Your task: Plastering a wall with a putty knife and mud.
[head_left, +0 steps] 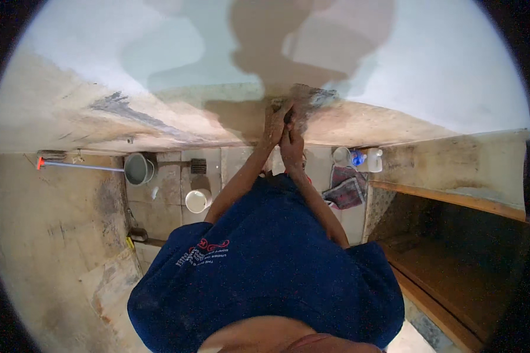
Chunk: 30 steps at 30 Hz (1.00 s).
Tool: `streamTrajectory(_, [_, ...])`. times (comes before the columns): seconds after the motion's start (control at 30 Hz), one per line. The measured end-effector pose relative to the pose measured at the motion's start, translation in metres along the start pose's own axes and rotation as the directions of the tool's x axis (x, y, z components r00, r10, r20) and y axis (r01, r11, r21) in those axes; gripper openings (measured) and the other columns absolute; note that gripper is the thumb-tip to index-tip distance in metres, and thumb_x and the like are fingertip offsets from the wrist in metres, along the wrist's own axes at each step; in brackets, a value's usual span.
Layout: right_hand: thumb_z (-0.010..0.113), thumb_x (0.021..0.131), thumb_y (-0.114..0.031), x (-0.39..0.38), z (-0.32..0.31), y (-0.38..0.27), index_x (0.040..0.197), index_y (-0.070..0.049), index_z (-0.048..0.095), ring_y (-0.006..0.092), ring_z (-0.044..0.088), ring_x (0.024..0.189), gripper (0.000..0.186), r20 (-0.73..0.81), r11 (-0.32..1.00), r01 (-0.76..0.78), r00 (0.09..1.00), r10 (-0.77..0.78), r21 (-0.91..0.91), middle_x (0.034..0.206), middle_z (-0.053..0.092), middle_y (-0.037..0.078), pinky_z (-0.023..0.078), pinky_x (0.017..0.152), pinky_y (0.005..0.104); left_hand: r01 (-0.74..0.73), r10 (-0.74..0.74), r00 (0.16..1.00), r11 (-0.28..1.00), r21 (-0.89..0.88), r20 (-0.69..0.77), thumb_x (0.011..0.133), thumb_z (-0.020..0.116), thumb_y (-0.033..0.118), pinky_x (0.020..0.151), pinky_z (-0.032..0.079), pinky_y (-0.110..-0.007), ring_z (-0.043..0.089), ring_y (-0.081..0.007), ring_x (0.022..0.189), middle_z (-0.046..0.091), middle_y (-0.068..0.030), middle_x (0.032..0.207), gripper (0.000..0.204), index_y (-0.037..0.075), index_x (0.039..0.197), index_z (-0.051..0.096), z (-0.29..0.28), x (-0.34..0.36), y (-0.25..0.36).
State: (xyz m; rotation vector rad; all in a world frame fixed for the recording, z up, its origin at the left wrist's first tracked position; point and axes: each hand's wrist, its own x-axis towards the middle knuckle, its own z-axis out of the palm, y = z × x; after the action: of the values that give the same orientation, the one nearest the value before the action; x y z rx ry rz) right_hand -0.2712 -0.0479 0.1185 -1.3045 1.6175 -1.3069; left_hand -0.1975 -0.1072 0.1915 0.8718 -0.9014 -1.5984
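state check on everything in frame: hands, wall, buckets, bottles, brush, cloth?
left hand: raised, pressed against the wall, grip unclear
right hand: just below the left, closed on a small dark tool, mostly hidden
wall: lower band stained and scraped, upper part pale
grey bucket: upright, contents unclear
white bucket: upright, open
brush: lying flat on the floor
white bottle: upright, capped
cloth: crumpled on the floor

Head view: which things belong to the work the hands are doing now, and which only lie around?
In use:
left hand
right hand
dark tool
wall

Lying about:
grey bucket
white cup
brush
cloth
white bottle
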Motion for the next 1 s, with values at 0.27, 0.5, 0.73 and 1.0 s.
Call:
streamTrajectory(0.27, [0.044,0.097,-0.028,-0.001,-0.001,0.01,0.09,0.004,0.059,0.0133,0.051,0.054,0.036,-0.065,0.982,0.146,0.986,-0.154,-0.12,0.06,0.056,0.01,0.039,0.048,0.0312,0.039,-0.044,0.998,0.995,-0.087,-0.055,0.088,0.06,0.026,0.04,0.038,-0.022,0.05,-0.0083,0.049,0.057,-0.0005,0.067,0.02,0.007,0.081,0.06,-0.004,-0.001,-0.016])
streamTrajectory(0.5, [0.044,0.097,-0.03,0.002,0.009,0.003,0.092,0.004,0.058,0.0126,0.049,0.059,0.037,-0.138,0.972,0.203,0.966,-0.218,-0.117,0.063,0.056,0.009,0.04,0.053,0.0301,0.073,-0.083,0.993,0.991,-0.11,-0.086,0.088,0.06,0.025,0.04,0.037,-0.022,0.05,-0.0085,0.049,0.058,-0.0009,0.065,0.022,0.006,0.078,0.063,-0.001,-0.001,-0.006])
streamTrajectory(0.73, [0.045,0.097,-0.029,0.007,0.003,-0.049,0.087,0.006,0.06,0.0127,0.052,0.062,0.039,-0.022,0.991,0.024,1.0,-0.021,0.128,0.067,0.059,0.009,0.041,0.055,0.0303,0.034,-0.037,0.997,0.998,-0.054,-0.062,0.088,0.06,0.026,0.039,0.036,-0.022,0.047,-0.0088,0.043,0.055,-0.0013,0.057,0.025,0.006,0.072,0.059,-0.001,0.004,0.014])
streamTrajectory(1.0, [0.045,0.097,-0.03,-0.01,-0.002,-0.055,0.086,0.007,0.058,0.0141,0.053,0.063,0.041,-0.066,0.971,0.007,0.998,0.009,0.237,0.066,0.058,0.012,0.041,0.055,0.0324,0.014,-0.016,0.999,0.999,-0.051,-0.035,0.089,0.057,0.026,0.038,0.035,-0.022,0.046,-0.008,0.042,0.051,-0.0013,0.052,0.028,0.007,0.069,0.057,0.009,-0.002,0.028])
